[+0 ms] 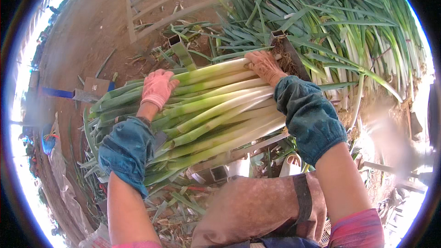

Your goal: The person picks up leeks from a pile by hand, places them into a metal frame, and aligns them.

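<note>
A thick layer of long green onions [216, 105] lies across a metal frame in front of me, white ends to the right and green leaves to the left. My left hand [157, 88], in a pink glove, is closed over the green part of the stalks at the far side. Bare fingers of my right hand [265, 65] curl over the white end of the farthest stalks, next to the roots [285, 59]. Their undersides are hidden. Blue-green sleeve covers wrap both forearms.
A large heap of green onions [335, 23] fills the far right. Square metal posts [183, 54] stand at the layer's far edge, and another metal bar [296, 57] rises beside the roots. A blue bar [57, 93] juts in at left. Leaf scraps litter the soil.
</note>
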`<state>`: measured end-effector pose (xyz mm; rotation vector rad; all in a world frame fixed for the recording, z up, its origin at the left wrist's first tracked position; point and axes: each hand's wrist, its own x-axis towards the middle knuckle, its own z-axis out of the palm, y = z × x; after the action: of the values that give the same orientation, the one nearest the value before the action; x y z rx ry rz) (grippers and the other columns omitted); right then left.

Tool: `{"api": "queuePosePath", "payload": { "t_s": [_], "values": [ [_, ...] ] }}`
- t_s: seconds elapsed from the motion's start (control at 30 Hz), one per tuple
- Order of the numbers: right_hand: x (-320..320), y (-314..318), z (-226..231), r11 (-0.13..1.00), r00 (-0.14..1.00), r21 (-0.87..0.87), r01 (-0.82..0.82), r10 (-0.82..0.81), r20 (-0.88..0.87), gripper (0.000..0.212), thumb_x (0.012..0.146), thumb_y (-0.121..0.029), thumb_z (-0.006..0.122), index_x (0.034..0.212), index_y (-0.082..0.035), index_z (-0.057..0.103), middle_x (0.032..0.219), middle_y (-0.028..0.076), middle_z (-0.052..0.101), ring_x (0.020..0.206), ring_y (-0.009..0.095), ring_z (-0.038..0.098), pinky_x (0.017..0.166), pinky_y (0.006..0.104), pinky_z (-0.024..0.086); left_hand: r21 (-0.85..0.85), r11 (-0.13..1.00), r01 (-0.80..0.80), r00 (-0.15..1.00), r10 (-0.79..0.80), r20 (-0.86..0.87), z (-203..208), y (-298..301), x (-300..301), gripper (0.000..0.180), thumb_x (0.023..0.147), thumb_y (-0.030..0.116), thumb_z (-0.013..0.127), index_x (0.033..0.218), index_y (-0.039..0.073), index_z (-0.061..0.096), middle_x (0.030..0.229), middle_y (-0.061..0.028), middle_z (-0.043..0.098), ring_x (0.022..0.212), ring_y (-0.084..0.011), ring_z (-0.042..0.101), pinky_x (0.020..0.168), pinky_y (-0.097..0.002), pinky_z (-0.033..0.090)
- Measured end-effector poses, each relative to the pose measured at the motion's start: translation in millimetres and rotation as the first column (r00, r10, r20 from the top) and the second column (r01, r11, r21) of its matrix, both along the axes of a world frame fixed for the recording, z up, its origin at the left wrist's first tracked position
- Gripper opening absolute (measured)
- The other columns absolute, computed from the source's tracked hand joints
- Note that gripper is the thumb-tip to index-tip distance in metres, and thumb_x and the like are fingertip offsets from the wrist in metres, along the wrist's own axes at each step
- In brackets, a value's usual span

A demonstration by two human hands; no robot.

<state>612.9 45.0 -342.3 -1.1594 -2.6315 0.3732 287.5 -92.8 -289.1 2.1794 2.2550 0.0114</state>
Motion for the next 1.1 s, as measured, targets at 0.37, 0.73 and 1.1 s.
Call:
{"api": "queuePosePath", "payload": {
  "t_s": [0.37,0.73,1.1],
  "values": [
    [1,10,-35,0.948,0.970,0.262,-0.178,0.214,-0.117,0.024,0.084,-0.016,0.045,0.101,-0.019,0.062,0.108,0.008,0.055,0.100,0.027,0.050,0.087,0.0418,0.041,-0.170,0.979,-0.110,0.994,0.112,0.002,-6,5,11,0.033,0.085,0.033,0.053,0.103,0.006,0.058,0.108,-0.0170,0.058,0.101,-0.0372,0.053,0.084,-0.0445,0.043],
    [65,-25,98,0.992,0.975,0.116,-0.043,0.067,-0.210,0.045,0.078,-0.027,0.059,0.117,-0.009,0.048,0.105,0.012,0.053,0.102,0.032,0.050,0.087,0.0441,0.040,-0.265,0.964,-0.036,0.996,0.055,0.067,-33,17,-14,0.039,0.089,0.038,0.047,0.111,0.007,0.055,0.111,-0.0174,0.058,0.103,-0.0379,0.052,0.087,-0.0455,0.039],
    [459,6,95,0.538,0.488,0.692,0.481,-0.820,0.298,0.032,0.083,-0.013,0.051,0.114,-0.017,0.052,0.099,0.007,0.054,0.102,0.030,0.051,0.083,0.0517,0.039,-0.189,0.982,0.003,0.934,0.064,0.351,3,17,-45,0.052,0.091,0.025,0.051,0.136,0.004,0.036,0.136,-0.0191,0.043,0.124,-0.0323,0.043,0.099,-0.0357,0.035]
  ]
}}
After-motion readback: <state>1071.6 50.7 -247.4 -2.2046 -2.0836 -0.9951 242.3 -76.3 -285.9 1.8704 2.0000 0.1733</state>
